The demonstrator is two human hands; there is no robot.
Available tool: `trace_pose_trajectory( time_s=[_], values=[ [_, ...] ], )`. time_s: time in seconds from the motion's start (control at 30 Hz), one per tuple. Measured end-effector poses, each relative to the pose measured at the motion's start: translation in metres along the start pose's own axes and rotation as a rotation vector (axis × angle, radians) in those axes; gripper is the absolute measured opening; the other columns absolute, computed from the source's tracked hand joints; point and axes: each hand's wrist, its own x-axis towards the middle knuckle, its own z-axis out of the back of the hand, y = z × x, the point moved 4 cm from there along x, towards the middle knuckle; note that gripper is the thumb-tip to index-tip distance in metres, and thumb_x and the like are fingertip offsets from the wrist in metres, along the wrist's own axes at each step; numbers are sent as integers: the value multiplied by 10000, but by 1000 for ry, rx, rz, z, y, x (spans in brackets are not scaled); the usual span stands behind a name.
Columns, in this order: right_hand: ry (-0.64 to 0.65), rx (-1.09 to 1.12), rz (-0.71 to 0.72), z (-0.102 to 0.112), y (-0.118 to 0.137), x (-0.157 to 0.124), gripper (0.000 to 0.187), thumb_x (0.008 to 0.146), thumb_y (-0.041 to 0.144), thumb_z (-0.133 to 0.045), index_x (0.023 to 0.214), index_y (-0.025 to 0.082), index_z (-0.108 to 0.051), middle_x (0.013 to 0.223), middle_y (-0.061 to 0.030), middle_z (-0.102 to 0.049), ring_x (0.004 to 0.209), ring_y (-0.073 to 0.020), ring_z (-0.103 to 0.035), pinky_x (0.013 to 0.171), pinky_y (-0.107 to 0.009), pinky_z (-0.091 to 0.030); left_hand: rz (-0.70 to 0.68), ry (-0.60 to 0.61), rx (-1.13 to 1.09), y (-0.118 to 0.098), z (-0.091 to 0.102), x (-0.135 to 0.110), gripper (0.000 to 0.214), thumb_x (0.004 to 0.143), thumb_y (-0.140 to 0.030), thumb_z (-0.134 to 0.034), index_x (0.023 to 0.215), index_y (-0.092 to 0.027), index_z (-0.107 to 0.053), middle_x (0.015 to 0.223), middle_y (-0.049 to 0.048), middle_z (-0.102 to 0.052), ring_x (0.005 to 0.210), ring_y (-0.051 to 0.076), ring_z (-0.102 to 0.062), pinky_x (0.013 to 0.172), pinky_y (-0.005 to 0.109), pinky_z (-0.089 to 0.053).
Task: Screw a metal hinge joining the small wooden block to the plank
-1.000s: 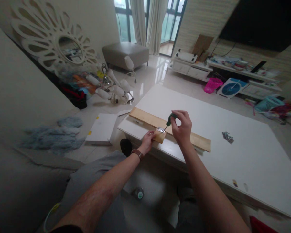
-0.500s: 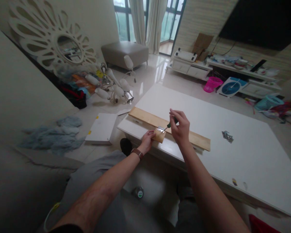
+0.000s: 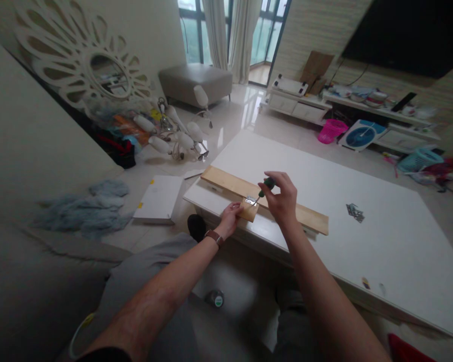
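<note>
My left hand (image 3: 231,217) grips the left edge of a small wooden block (image 3: 248,211) at the near edge of the white table (image 3: 362,171). A shiny metal hinge (image 3: 251,200) lies against the block's far side. In my right hand (image 3: 284,197) is a screwdriver with a dark green handle (image 3: 267,186). Its shaft slants down to the left, and the tip is at the hinge; whether a screw is under it is too small to tell. Behind the block, a long wooden board (image 3: 226,182) runs across the table.
Several metal hinges (image 3: 355,212) lie in a pile on the table's right part. Small pieces (image 3: 366,283) sit near its front edge. On the floor at left are a white box (image 3: 158,198), a grey cloth (image 3: 94,206) and a chandelier (image 3: 181,138). A jar (image 3: 216,298) stands below the table.
My right hand's fingers have shifted around the screwdriver handle, and more of the handle shows now. The left hand, block and hinge stay in place.
</note>
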Motion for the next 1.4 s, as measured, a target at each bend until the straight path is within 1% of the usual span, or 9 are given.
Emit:
trace_pose_trajectory(
  time_s=[0.1,0.27,0.33,0.67,0.97,1.1,1.23,1.3,1.4],
  values=[
    [-14,-8,1,2,0,1,201,919,251,-713,1110,261,-773,1084,-78,-726,976,-228,-708,890,-427,-597,7,8,-6,-1,-1,-2,399,606,-217,-912,936,-176,-691,930,51,-727,860,187,-646,786,294,-473],
    [94,16,34,-2,0,1,520,918,124,-590,1404,290,-673,1186,-85,-706,1051,-216,-694,956,-433,-590,0,-20,-17,-2,-2,-2,428,544,-238,-934,892,-167,-695,903,49,-733,842,189,-648,761,295,-461],
    [118,26,39,-3,-1,0,563,917,111,-572,1443,300,-643,1190,-83,-697,1060,-214,-685,950,-431,-594,-1,-20,-15,-1,-2,-1,451,526,-249,-946,892,-168,-697,899,46,-737,834,188,-649,762,297,-464],
    [18,-8,-78,2,-5,0,250,878,236,-726,1128,235,-737,990,-44,-608,884,-190,-649,811,-384,-630,5,-14,-19,-2,-2,-2,428,573,-219,-916,929,-175,-683,926,40,-738,847,174,-656,803,297,-491],
    [41,32,12,5,2,0,327,911,199,-663,1234,239,-684,1096,-71,-727,994,-214,-709,877,-412,-644,6,-71,76,-4,-4,-2,318,633,-215,-790,925,-176,-669,893,49,-729,817,186,-644,722,275,-472],
    [-40,73,4,17,2,-3,342,929,230,-661,1270,245,-663,1122,-73,-723,1011,-213,-714,880,-415,-646,-18,-131,180,-8,-5,-3,261,664,-210,-727,918,-182,-672,807,34,-695,764,194,-620,694,289,-460],
    [-115,68,-108,30,-3,-13,337,949,297,-648,1284,261,-627,1149,-86,-701,1065,-222,-707,871,-400,-638,-84,-187,311,-19,-9,-8,205,673,-139,-722,868,-188,-684,803,41,-673,848,230,-628,809,331,-477],
    [-121,92,-170,33,-3,-21,313,977,311,-600,1287,262,-604,1166,-93,-688,1069,-216,-702,855,-379,-633,-137,-222,363,-27,-12,-13,246,650,-76,-732,855,-198,-672,893,59,-668,1001,261,-628,939,356,-468],
    [-99,179,-255,35,1,-37,292,1013,315,-500,1286,250,-580,1144,-86,-662,978,-189,-697,815,-355,-623,-326,-208,543,-40,-23,-27,394,588,13,-769,894,-214,-669,1072,92,-632,1276,313,-531,1123,388,-395]
  ],
)
